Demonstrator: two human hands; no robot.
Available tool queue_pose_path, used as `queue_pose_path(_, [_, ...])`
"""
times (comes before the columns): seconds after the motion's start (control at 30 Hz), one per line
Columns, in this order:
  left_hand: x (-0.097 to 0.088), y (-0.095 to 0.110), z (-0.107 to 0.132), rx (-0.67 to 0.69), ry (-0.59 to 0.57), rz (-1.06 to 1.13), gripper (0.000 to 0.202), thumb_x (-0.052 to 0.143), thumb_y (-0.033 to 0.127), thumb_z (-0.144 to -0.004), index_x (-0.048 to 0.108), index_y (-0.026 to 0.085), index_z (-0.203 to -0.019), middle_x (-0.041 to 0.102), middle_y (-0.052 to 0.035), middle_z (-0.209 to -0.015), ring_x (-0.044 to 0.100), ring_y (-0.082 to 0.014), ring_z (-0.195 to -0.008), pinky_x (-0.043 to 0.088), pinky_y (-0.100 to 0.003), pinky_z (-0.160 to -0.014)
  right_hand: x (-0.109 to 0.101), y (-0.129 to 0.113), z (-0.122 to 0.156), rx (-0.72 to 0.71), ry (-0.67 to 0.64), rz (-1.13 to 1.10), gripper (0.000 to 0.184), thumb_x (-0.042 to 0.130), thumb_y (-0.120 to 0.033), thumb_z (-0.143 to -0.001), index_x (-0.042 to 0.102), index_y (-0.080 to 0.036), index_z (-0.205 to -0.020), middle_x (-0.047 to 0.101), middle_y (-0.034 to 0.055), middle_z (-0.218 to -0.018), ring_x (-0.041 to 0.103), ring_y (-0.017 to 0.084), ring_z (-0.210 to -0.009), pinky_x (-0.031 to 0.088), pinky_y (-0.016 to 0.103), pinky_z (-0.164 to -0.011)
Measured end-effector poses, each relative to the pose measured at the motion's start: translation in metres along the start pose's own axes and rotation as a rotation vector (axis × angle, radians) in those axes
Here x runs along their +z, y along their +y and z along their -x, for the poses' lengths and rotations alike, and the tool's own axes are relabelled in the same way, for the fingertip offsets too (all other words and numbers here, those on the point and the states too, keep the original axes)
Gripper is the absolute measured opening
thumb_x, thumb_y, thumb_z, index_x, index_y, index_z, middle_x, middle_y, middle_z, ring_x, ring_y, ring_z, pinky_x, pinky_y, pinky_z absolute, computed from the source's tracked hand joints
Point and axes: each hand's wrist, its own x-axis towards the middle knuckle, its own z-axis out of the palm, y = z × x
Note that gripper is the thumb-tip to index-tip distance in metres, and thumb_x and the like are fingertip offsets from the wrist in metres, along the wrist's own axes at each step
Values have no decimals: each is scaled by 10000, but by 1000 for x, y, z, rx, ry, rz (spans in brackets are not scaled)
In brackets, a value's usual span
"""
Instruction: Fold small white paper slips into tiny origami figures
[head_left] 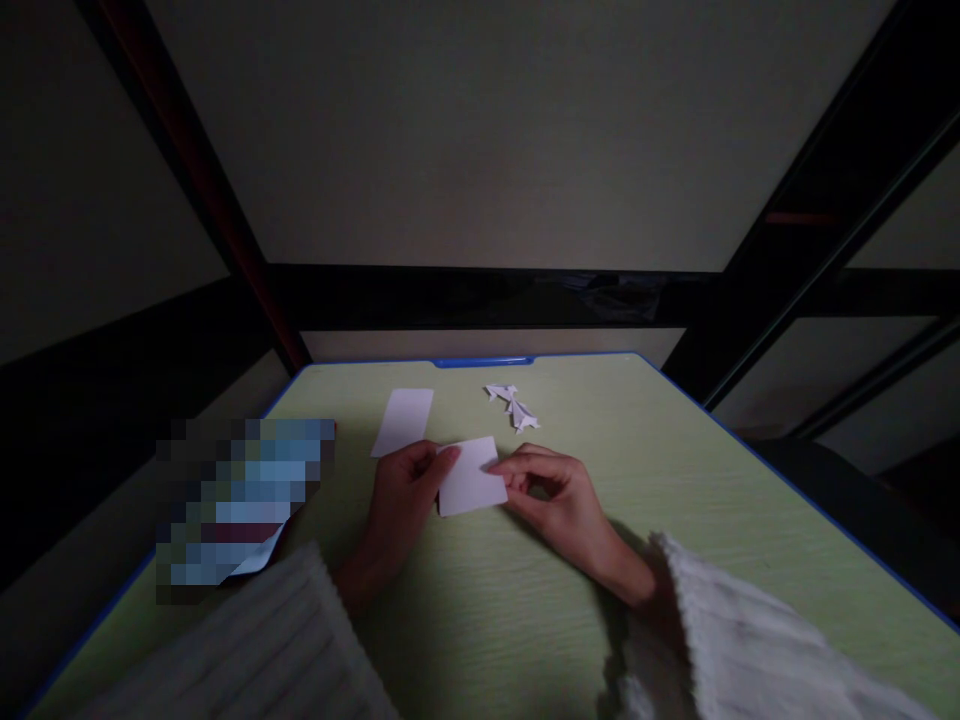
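Observation:
Between my two hands is a white, nearly square piece of paper (474, 482) with rounded corners, held a little above the table. My left hand (409, 490) pinches its left edge, thumb on top and fingers behind. At the right edge, my right hand (555, 490) closes thumb and fingertips on the paper. Whether it is a single layer or folded, I cannot tell. Beyond my left hand lies a flat white sheet of paper (405, 420). Farther off, past the held paper, small folded paper figures (517, 408) lie touching each other.
The pale green table (675, 520) has a blue edge and a blue strip (484, 362) at its far side. On the left is a blurred-out bluish object (255, 500). A light panel wall (487, 150) with dark frames stands behind the table. A dark rounded shape (847, 500) is at the right.

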Motion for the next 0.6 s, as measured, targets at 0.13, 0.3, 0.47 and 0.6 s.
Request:
queue_pose_path(0.13, [2,2,3,-27,-53,21,204,547,246,-614,499,134,-450,435,80,-326,393,-50,-307,284,-146,-308,-2,0,-1,-44,7,19,165,627,-85,-599,675,-207,-699,472,-5,-659,415,75,-538,326,204,-454])
queue_pose_path(0.3, [2,2,5,9,-136,77,180,526,207,-652,527,132,-488,515,54,-320,465,-68,-293,369,-157,-344,-1,1,-4,-15,37,-97,126,660,-116,-571,673,-219,-643,532,32,-867,497,130,-776,393,232,-588])
queue_pose_path(0.47, [3,2,5,-2,-167,111,164,537,191,-653,546,121,-505,572,28,-375,515,-79,-325,412,-163,-362,1,0,-5,139,63,-237,84,623,-151,-619,648,-182,-545,587,8,-746,497,82,-617,370,209,-536])
queue_pose_path(0.6, [6,2,6,-26,-169,139,140,539,173,-645,548,120,-517,597,17,-404,554,-96,-359,441,-171,-378,4,1,-4,232,128,-321,121,625,-190,-617,616,-148,-504,556,-24,-543,416,46,-464,305,181,-436])
